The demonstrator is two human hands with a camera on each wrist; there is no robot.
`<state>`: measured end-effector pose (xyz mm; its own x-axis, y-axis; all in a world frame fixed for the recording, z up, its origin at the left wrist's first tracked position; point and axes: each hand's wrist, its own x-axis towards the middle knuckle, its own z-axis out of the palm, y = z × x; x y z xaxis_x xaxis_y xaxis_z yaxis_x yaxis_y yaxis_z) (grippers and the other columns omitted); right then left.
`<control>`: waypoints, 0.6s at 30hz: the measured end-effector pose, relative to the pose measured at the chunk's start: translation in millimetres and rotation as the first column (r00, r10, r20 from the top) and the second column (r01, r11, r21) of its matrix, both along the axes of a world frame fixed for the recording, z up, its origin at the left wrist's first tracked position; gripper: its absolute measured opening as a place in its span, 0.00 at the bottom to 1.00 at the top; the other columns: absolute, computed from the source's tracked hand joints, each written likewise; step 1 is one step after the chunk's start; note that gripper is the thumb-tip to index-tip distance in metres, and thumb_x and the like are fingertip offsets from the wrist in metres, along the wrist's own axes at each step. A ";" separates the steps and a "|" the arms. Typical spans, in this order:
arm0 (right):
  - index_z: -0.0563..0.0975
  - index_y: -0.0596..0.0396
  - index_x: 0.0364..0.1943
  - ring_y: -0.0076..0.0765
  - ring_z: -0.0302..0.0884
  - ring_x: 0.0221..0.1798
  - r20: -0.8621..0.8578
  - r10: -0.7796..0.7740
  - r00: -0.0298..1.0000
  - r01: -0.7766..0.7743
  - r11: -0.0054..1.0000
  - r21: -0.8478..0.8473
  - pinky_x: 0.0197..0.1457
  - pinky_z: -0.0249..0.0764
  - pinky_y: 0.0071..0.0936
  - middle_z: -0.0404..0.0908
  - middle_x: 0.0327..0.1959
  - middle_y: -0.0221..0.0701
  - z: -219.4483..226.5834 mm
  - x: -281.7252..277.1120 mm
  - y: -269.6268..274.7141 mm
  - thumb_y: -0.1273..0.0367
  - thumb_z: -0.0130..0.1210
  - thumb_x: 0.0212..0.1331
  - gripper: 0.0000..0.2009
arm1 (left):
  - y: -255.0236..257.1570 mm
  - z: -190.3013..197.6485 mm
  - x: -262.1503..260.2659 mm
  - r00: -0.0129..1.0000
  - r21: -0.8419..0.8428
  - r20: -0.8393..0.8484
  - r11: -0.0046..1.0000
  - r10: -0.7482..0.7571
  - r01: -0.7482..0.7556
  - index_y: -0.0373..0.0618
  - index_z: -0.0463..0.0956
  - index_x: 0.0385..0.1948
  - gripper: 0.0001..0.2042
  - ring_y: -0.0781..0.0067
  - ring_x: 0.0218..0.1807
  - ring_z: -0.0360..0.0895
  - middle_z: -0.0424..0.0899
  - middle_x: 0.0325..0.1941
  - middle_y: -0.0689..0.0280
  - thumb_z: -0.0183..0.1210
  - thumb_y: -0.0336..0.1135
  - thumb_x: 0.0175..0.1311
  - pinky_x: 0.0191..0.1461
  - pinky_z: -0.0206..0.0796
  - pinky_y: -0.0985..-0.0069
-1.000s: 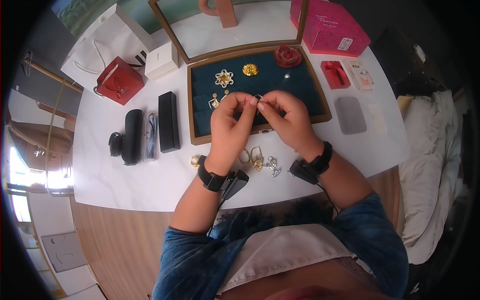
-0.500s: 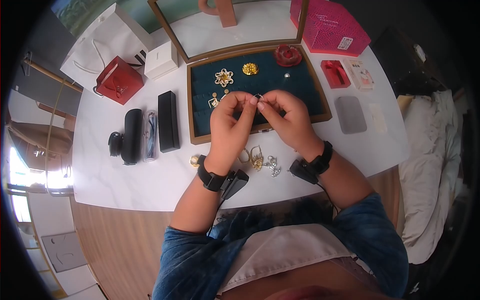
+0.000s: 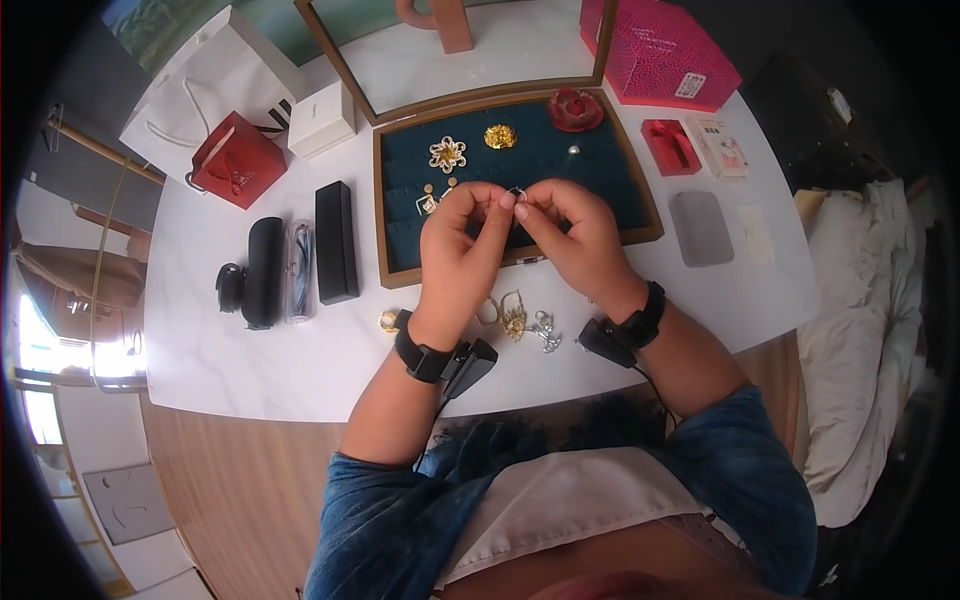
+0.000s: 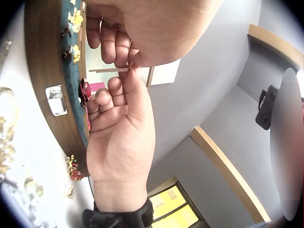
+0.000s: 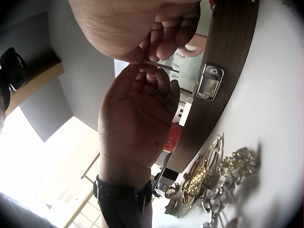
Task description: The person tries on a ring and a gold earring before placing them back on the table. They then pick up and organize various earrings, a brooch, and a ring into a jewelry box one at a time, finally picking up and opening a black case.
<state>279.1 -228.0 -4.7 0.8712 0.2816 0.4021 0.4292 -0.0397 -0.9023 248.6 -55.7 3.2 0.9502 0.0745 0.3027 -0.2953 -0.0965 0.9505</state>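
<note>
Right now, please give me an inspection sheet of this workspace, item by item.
Surface: white table, with wooden floor below it.
Job's things: small ring-shaped jewel pinched between both hands over the open jewellery tray; brooches lie on its teal lining.
Clutter: loose jewellery pile near the wrists; black cases to the left; red gift bag; white box; pink box; grey pad.
Grippers: left hand and right hand both pinch the jewel.
Cables: thin cable from the right wrist camera.
Surroundings: bedding to the right; window light at the left.
</note>
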 end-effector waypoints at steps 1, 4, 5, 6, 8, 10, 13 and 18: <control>0.82 0.61 0.45 0.17 0.82 0.39 -0.003 0.002 1.000 -0.002 1.000 0.002 0.43 0.78 0.20 0.85 0.39 0.28 0.0 0.0 0.0 0.72 0.64 0.73 0.06 | -0.9 -0.3 0.6 1.000 -0.009 0.018 1.000 0.010 -0.010 0.37 0.83 0.46 0.06 0.81 0.47 0.82 0.89 0.44 0.67 0.64 0.29 0.78 0.56 0.73 0.80; 0.82 0.61 0.45 0.17 0.82 0.39 -0.007 0.005 1.000 -0.005 1.000 0.001 0.42 0.77 0.20 0.85 0.39 0.28 0.0 0.1 -0.2 0.72 0.64 0.73 0.06 | -3.3 -0.5 1.9 0.998 -0.026 0.049 0.999 0.032 -0.031 0.36 0.83 0.44 0.06 0.81 0.42 0.82 0.89 0.40 0.67 0.66 0.30 0.76 0.50 0.74 0.81; 0.82 0.61 0.45 0.17 0.82 0.39 -0.005 0.004 1.000 -0.004 1.000 -0.002 0.42 0.77 0.20 0.85 0.39 0.28 0.1 0.2 -0.3 0.72 0.64 0.73 0.06 | -3.2 0.4 1.6 0.998 -0.024 0.047 0.999 0.032 -0.031 0.36 0.83 0.44 0.06 0.82 0.42 0.82 0.89 0.40 0.67 0.66 0.30 0.76 0.50 0.74 0.81; 0.82 0.61 0.45 0.17 0.82 0.39 -0.003 0.003 1.000 -0.003 1.000 -0.005 0.42 0.77 0.20 0.85 0.39 0.28 0.0 0.3 -0.4 0.72 0.64 0.73 0.06 | -3.3 0.7 1.4 0.999 -0.022 0.044 0.999 0.032 -0.031 0.36 0.83 0.44 0.06 0.82 0.42 0.82 0.89 0.40 0.67 0.66 0.30 0.76 0.50 0.74 0.81; 0.82 0.61 0.45 0.17 0.81 0.38 -0.003 0.002 1.000 -0.002 1.000 -0.007 0.42 0.77 0.20 0.85 0.39 0.28 0.0 0.4 -0.2 0.71 0.64 0.73 0.06 | -3.3 -0.1 1.6 0.999 -0.029 0.039 0.999 0.033 -0.032 0.36 0.83 0.44 0.06 0.82 0.42 0.82 0.89 0.40 0.67 0.66 0.30 0.76 0.50 0.74 0.81; 0.82 0.61 0.45 0.17 0.81 0.38 0.001 0.000 1.000 0.000 1.000 -0.004 0.42 0.77 0.20 0.85 0.39 0.28 -0.1 0.5 0.2 0.71 0.64 0.73 0.06 | -3.4 -1.0 2.0 0.999 -0.031 0.040 0.999 0.035 -0.034 0.36 0.83 0.44 0.06 0.82 0.42 0.82 0.89 0.40 0.67 0.66 0.30 0.76 0.49 0.74 0.81; 0.82 0.60 0.45 0.16 0.81 0.38 0.009 -0.003 1.000 0.003 1.000 0.001 0.41 0.77 0.20 0.85 0.38 0.27 0.0 0.3 0.6 0.71 0.64 0.73 0.06 | -3.4 -1.6 2.4 0.998 -0.023 0.046 0.999 0.039 -0.038 0.36 0.83 0.44 0.06 0.82 0.42 0.82 0.89 0.40 0.67 0.66 0.30 0.76 0.49 0.74 0.81; 0.82 0.60 0.44 0.16 0.80 0.37 0.005 -0.005 1.000 0.005 1.000 -0.004 0.41 0.76 0.20 0.84 0.38 0.27 1.7 -0.5 0.4 0.71 0.64 0.73 0.06 | -3.6 1.0 1.5 0.999 -0.029 0.035 0.999 0.033 -0.032 0.36 0.83 0.44 0.06 0.82 0.42 0.82 0.89 0.40 0.67 0.66 0.29 0.76 0.49 0.74 0.81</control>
